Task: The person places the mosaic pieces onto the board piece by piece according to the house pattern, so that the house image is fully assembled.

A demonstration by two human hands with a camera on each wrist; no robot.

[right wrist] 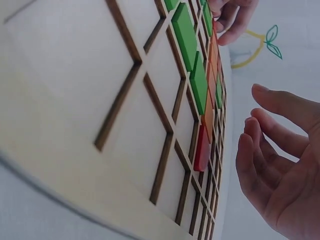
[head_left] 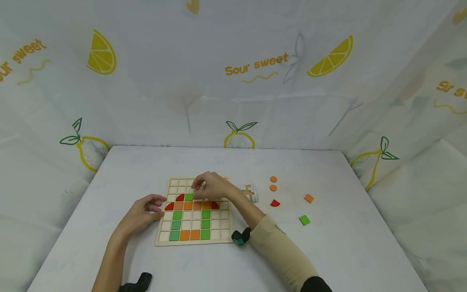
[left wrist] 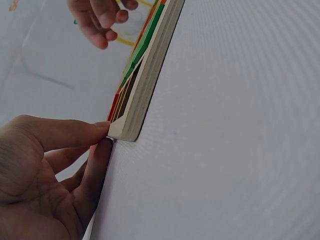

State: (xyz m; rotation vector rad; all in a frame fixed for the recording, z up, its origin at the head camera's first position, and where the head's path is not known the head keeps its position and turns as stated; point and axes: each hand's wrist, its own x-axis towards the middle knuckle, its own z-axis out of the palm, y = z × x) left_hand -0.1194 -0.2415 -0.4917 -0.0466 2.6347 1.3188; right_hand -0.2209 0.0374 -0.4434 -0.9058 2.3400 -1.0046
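A wooden grid board (head_left: pixel 225 234) lies on the table with square tiles and red quarter-round tiles set in some of its cells. At its left edge is my left hand (head_left: pixel 140 215); in the left wrist view the thumb touches the board's side and the other fingers are loosely bent. My right hand (head_left: pixel 213 187) hovers over the upper part of the board, near a green tile (head_left: pixel 188 197). In the right wrist view its fingers (right wrist: pixel 246 162) are relaxed and apart from the thumb, and I see nothing between them. Orange tiles (head_left: pixel 187 205) form a row across the board.
Right of the board lies a small pattern card (head_left: pixel 251 194), partly behind my right forearm. Farther right are two orange discs (head_left: pixel 273 179), a red quarter-round tile (head_left: pixel 275 203), an orange square (head_left: pixel 309 198) and a green square (head_left: pixel 304 220). A lemon-print cloth (head_left: pixel 164 81) hangs behind the table.
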